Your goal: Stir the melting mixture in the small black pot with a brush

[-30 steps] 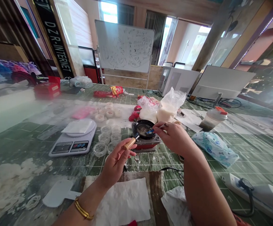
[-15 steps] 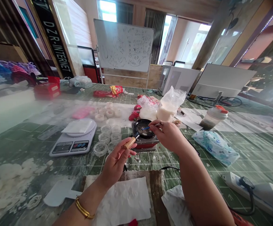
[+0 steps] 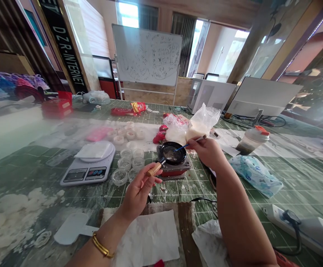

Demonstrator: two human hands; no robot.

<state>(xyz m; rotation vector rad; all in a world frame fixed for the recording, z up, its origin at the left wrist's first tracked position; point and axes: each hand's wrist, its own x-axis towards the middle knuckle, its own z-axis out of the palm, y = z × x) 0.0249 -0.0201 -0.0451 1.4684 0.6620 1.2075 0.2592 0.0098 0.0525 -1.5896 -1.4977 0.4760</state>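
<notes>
A small black pan (image 3: 173,153) with a wooden handle (image 3: 153,170) sits on a little red and grey burner (image 3: 175,168) on the green cutting mat. My left hand (image 3: 140,191) is shut on the wooden handle from below. My right hand (image 3: 209,151) pinches a thin blue stick (image 3: 184,147) whose tip reaches into the pan, where a pale melted mass lies. A gold bangle is on my left wrist.
A white kitchen scale (image 3: 90,164) and several small clear cups (image 3: 128,163) stand left of the burner. Clear bags of white material (image 3: 195,126), a shaker bottle (image 3: 252,140), a tissue pack (image 3: 254,174) and a power strip (image 3: 297,226) lie to the right. Paper towels (image 3: 150,237) lie near me.
My right hand has drawn back to the right and up, off the pan's far rim, with only the stick's tip left in the pan. My left hand keeps its grip on the handle.
</notes>
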